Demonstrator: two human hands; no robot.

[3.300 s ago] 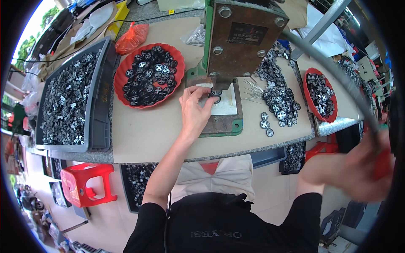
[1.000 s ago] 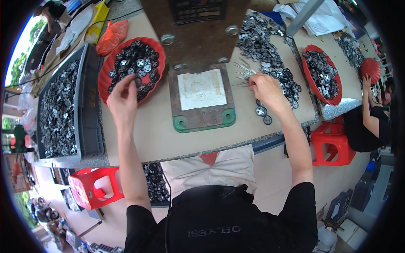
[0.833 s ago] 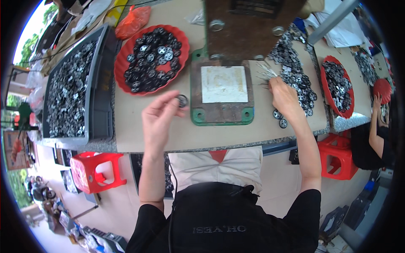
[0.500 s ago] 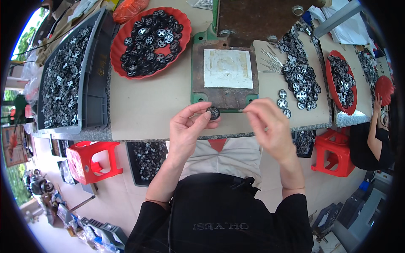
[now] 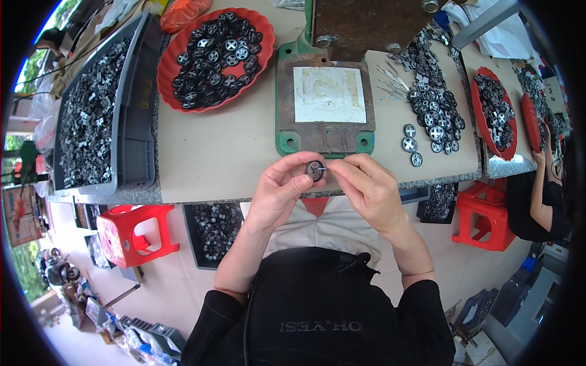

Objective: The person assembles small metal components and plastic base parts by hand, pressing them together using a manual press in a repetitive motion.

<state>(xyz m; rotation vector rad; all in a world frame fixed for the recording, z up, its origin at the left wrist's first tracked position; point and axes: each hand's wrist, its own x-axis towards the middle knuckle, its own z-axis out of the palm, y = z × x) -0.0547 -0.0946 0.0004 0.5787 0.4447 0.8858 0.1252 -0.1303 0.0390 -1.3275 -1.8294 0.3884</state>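
Between the thumb and fingers of my left hand (image 5: 285, 186) is a small black toy wheel (image 5: 314, 171) with silvery spokes. My right hand (image 5: 366, 186) pinches a thin metal rod (image 5: 323, 169), whose tip meets the wheel's middle; most of the rod is hidden by the fingers. Both hands hover over the table's near edge, just in front of a green-framed press base (image 5: 323, 137) with a white plate (image 5: 329, 94) on it. Right of the base, more thin rods (image 5: 394, 82) lie beside a pile of wheels (image 5: 434, 110), with a few single wheels (image 5: 409, 144) nearer me.
A red scalloped dish (image 5: 267, 58) heaped with wheels stands at the back left, beside a grey crate (image 5: 135, 158) of small dark parts. Another red dish (image 5: 479, 116) is at the right. Further right a co-worker's arm (image 5: 540, 189) reaches over the table. Red stools (image 5: 137, 235) stand below.
My right hand has moved left, bringing the rod to the wheel in my left hand. At far right, the co-worker's red dish has tipped and shifted left.
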